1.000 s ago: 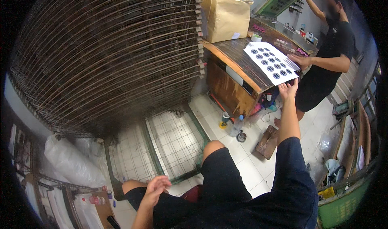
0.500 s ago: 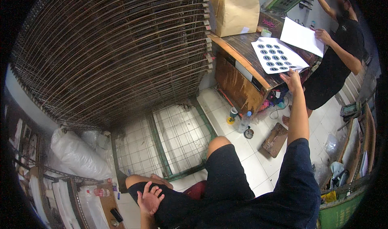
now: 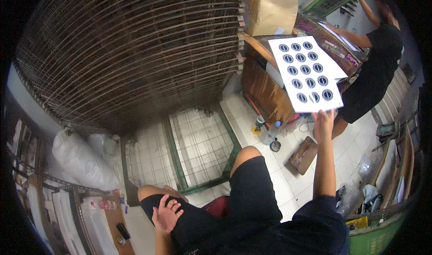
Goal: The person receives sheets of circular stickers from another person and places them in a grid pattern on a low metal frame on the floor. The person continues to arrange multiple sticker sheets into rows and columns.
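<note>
My right hand [image 3: 322, 122] grips the near edge of a white sheet [image 3: 305, 84] printed with rows of dark round badges. The sheet is held up in front of the wooden table, tilted toward me. Part of another white sheet [image 3: 334, 70] shows behind its right edge. My left hand [image 3: 166, 215] lies palm up by my left thigh, fingers spread and holding nothing. A co-worker [image 3: 380, 61] in black stands at the table's right, one arm raised to a green framed screen [image 3: 330, 2], the other reaching toward a white sheet [image 3: 338, 36] at the tabletop.
A tall wire drying rack [image 3: 135, 52] on a green base frame [image 3: 204, 187] fills the left. A brown paper package [image 3: 272, 12] sits on the wooden table [image 3: 265, 86]. On the tiled floor stand a plastic bottle [image 3: 272, 133] and a brown block [image 3: 302, 155]. Plastic-wrapped bundles [image 3: 81, 158] lie at left.
My right hand has taken the printed sheet off the table and drawn it nearer, lifting it. The co-worker's white sheet has moved away and lowered toward the table. My left hand stays put.
</note>
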`<action>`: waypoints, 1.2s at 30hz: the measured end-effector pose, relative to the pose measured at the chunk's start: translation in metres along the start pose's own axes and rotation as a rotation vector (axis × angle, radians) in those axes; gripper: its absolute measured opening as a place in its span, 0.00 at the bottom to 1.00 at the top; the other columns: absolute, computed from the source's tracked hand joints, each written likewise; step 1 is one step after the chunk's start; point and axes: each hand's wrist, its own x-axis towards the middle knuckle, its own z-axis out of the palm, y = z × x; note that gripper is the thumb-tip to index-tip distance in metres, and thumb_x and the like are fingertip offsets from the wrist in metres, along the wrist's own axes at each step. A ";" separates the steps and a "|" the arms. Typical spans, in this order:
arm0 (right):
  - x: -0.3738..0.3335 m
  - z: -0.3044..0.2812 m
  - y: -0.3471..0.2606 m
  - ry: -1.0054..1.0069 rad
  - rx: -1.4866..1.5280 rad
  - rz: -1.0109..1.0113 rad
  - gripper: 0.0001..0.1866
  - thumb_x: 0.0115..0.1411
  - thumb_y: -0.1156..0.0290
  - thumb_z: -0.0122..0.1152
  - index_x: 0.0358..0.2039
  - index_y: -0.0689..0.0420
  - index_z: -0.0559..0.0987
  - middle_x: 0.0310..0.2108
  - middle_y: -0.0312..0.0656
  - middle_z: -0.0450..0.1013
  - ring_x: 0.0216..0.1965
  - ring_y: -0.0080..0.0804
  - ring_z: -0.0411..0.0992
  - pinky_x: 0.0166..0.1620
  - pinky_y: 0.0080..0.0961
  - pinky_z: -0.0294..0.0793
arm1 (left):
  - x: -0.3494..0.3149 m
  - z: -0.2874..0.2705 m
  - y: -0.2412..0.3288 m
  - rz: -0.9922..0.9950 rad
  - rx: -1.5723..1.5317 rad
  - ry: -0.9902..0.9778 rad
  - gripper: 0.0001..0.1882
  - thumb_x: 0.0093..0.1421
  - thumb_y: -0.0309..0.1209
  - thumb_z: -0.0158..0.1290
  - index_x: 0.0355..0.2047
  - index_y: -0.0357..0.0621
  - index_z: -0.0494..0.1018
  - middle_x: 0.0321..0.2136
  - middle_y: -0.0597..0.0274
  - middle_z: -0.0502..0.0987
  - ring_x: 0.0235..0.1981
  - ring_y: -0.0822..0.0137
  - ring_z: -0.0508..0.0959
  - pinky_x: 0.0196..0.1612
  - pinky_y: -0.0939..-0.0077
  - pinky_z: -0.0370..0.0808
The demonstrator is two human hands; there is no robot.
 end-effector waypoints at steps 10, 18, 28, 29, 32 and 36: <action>-0.181 0.051 0.011 -0.085 -0.005 0.479 0.32 0.54 0.80 0.48 0.59 0.49 0.53 0.39 0.38 0.67 0.35 0.27 0.70 0.34 0.26 0.74 | -0.022 0.001 0.018 0.159 0.181 0.114 0.35 0.56 0.53 0.48 0.56 0.44 0.55 0.44 0.55 0.68 0.46 0.59 0.70 0.47 0.62 0.69; -0.148 0.074 0.137 -0.045 0.004 0.840 0.28 0.56 0.83 0.38 0.56 0.47 0.53 0.51 0.43 0.60 0.49 0.38 0.65 0.48 0.36 0.72 | -0.058 -0.045 0.025 0.316 0.314 0.329 0.36 0.53 0.56 0.50 0.55 0.49 0.56 0.38 0.59 0.68 0.39 0.65 0.72 0.39 0.70 0.74; -0.071 0.125 0.426 0.139 -0.076 0.754 0.28 0.55 0.85 0.39 0.54 0.45 0.55 0.49 0.42 0.62 0.44 0.40 0.69 0.39 0.34 0.77 | -0.081 -0.044 0.035 0.383 0.224 0.505 0.36 0.57 0.58 0.42 0.57 0.48 0.53 0.32 0.56 0.70 0.33 0.63 0.74 0.35 0.71 0.75; -0.067 0.125 0.450 0.139 -0.071 0.745 0.28 0.55 0.85 0.38 0.54 0.45 0.55 0.49 0.42 0.63 0.44 0.40 0.69 0.39 0.34 0.77 | -0.085 -0.043 0.036 0.405 0.205 0.559 0.36 0.57 0.59 0.41 0.57 0.46 0.53 0.31 0.55 0.70 0.32 0.62 0.74 0.34 0.70 0.76; -0.056 0.129 0.501 0.129 -0.090 0.737 0.29 0.55 0.85 0.38 0.55 0.44 0.53 0.50 0.43 0.63 0.44 0.41 0.70 0.39 0.33 0.77 | -0.090 -0.038 0.037 0.467 0.166 0.722 0.37 0.59 0.60 0.35 0.57 0.43 0.53 0.27 0.54 0.72 0.25 0.63 0.74 0.27 0.69 0.76; -0.049 0.125 0.549 0.077 -0.129 0.740 0.28 0.56 0.84 0.41 0.55 0.45 0.54 0.49 0.44 0.64 0.43 0.40 0.71 0.39 0.31 0.77 | -0.095 -0.032 0.044 0.441 0.183 0.926 0.38 0.59 0.61 0.32 0.56 0.42 0.55 0.20 0.56 0.71 0.20 0.64 0.73 0.22 0.71 0.75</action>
